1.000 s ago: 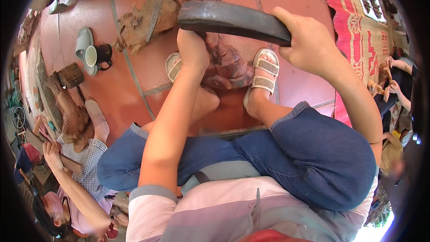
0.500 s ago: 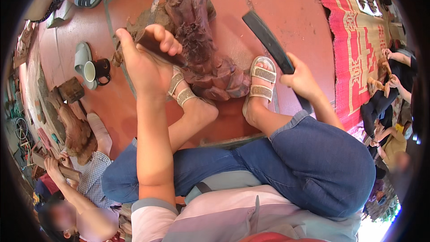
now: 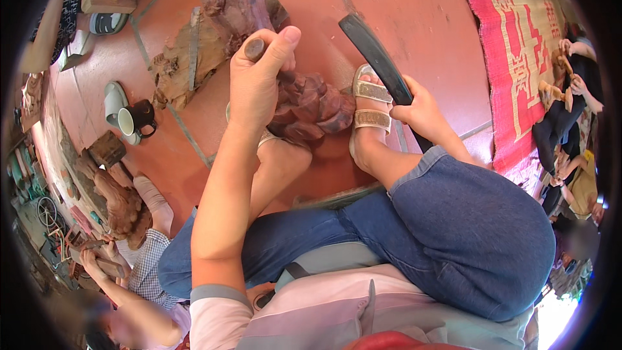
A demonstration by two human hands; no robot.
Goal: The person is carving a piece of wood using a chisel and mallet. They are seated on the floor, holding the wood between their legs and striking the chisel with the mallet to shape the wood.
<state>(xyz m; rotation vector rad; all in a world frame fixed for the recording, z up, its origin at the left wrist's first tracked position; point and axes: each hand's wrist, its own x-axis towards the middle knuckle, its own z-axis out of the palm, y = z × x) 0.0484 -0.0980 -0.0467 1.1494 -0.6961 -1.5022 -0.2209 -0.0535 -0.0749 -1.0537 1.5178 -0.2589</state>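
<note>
My left hand (image 3: 256,87) is closed around a round wooden tool handle (image 3: 254,49), its butt end pointing up. The tool's other end is hidden below the fist. It is above a dark reddish-brown wood carving (image 3: 311,107), which lies on the floor between my sandalled feet and reaches away to the upper left. My right hand (image 3: 421,113) grips a long, flat black bar (image 3: 374,55), slightly curved. The bar is tilted over my right foot, its far end raised beside the carving, apart from the left hand.
On the tiled floor to the left are a pale wood slab (image 3: 184,58) with a metal strip on it, a black mug (image 3: 144,118) and a grey slipper (image 3: 115,100). A red patterned mat (image 3: 512,58) lies at the right. Other people sit at both sides, one holding a wooden piece.
My left hand has turned and closed from a loose, palm-up hold into a fist around the upright handle, over the carving. The right hand and black bar have shifted slightly left.
</note>
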